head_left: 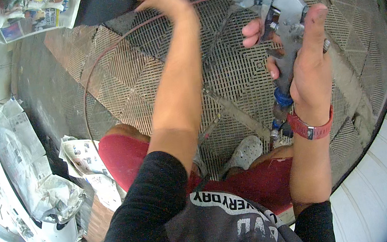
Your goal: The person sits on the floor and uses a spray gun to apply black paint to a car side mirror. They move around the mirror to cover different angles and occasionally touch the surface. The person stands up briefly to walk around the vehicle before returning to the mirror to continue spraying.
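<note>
My right hand (310, 71), with a red watch on the wrist, is wrapped round the handle of a grey metal spray gun (284, 19). The gun stands tilted, its nozzle pointing left, and a blue fitting (282, 97) joins the bottom of its handle. Some of my right fingers show in front of the handle near the trigger. Away to the left, my left hand (163, 3) reaches out empty, fingers stretched and slightly blurred. It is beside a dark panel (111, 3) at the top; whether it touches the panel I cannot tell.
Newspaper (33, 17) covers part of the upper left. More paper (20, 152) is laid over a white curved panel at left, with a loose sheet (91, 169) nearby. A thin red hose (87, 94) curves across the grated floor mats (229, 58). White ribbed panelling (365, 200) runs along the right.
</note>
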`<state>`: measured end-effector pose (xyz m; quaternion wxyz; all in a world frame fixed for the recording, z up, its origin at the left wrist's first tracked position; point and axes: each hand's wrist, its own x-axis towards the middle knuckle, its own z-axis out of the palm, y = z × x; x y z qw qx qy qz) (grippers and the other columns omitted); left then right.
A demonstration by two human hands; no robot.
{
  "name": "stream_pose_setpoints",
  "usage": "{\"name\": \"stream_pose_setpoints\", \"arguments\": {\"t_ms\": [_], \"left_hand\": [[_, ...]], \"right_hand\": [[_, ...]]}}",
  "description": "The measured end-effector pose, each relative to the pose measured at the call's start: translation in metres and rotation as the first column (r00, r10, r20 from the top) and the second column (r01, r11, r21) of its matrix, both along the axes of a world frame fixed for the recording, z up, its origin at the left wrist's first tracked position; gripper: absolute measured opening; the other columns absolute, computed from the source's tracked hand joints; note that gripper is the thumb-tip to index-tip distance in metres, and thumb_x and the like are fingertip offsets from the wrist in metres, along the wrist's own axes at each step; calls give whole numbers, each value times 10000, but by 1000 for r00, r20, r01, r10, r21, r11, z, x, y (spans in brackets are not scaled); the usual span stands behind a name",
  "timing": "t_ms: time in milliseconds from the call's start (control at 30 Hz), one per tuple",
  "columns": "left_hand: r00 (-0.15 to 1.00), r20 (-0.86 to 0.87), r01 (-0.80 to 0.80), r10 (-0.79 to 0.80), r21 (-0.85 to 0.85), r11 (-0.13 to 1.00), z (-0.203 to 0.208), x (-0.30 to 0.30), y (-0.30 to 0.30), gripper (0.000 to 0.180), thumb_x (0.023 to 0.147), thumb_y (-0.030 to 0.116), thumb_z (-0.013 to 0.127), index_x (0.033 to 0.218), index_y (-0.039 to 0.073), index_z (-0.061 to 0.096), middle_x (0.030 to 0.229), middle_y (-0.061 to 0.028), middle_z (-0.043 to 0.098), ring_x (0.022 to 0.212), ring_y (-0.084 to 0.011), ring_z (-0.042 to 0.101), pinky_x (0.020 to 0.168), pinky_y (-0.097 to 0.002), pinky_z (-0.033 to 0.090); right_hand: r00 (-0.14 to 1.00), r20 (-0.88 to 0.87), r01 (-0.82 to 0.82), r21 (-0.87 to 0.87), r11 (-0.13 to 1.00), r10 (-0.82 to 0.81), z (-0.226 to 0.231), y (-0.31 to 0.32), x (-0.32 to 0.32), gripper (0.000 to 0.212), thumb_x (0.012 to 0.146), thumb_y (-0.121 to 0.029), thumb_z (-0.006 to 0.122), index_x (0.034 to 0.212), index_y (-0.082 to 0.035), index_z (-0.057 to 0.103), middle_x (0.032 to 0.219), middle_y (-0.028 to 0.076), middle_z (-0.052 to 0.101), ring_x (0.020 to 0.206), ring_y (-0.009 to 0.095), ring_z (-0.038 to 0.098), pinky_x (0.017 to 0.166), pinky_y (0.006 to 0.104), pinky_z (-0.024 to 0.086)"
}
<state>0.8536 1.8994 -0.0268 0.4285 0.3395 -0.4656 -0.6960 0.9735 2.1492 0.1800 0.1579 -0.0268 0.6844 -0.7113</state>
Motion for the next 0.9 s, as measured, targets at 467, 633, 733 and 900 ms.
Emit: {"name": "stream_pose_setpoints", "arguments": {"t_ms": [467,633,733,900], "left_hand": [[967,-244,61,75,503,862,100,12,15,940,1087,773,190,1757,127,58,1855,-103,75,1716,-324,102,1391,-479,74],[828,-498,174,257,664,727,32,-25,-24,934,1083,768,158,1751,123,261,1839,-73,262,1697,-305,223,1385,-520,150],[721,-540,277,434,799,534,23,-59,-29,964,1037,824,137,1732,202,380,1823,-20,336,1707,-280,209,1375,-599,139],[677,-640,567,363,769,296,-12,-92,6,1231,905,1018,214,1796,203,-20,1890,-39,23,1728,-346,91,1368,-624,156]], "right_hand": [[997,11,72,23,997,-72,5,9,0,929,1142,-756,212,1306,26,686,1068,161,815,881,175,747,546,263,457],[1000,-14,20,49,999,-19,6,7,5,923,1144,-752,204,1302,19,686,1069,160,815,886,180,756,548,266,459],[999,-45,-26,54,998,28,4,-2,4,921,1142,-756,203,1297,10,690,1064,156,813,885,183,760,541,264,455],[1000,-6,3,101,995,-2,4,-4,13,902,1144,-751,217,1303,3,687,1072,151,809,886,181,756,525,259,446]]}}
